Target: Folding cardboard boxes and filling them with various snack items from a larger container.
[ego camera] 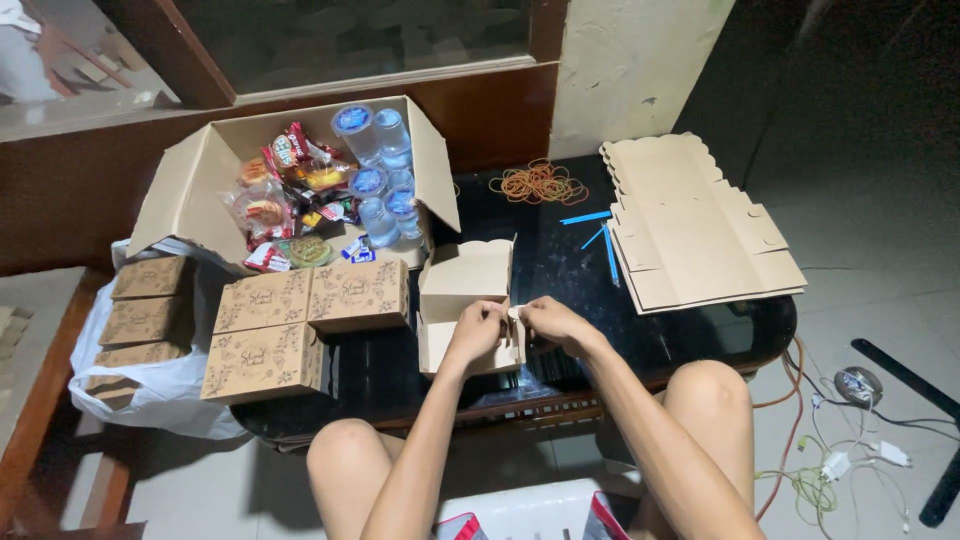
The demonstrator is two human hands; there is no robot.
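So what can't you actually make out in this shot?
- Head view: the front flap of the open small box, covered by the left hand and right hand; each hand's grip on it is unclear.
- The little white piece at the fingertips, too small to identify.
- The snack packets in the big carton, too small and overlapping.
- The white container between the knees, cut off by the bottom edge.

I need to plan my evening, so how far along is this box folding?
Done: three closed printed boxes sit on the dark glass table, with more stacked in the white bag. In hand: the left hand and right hand are folding a flap of one open box. Left: a stack of flat cardboard blanks waits unfolded, and the snacks and water bottles remain in the big carton.
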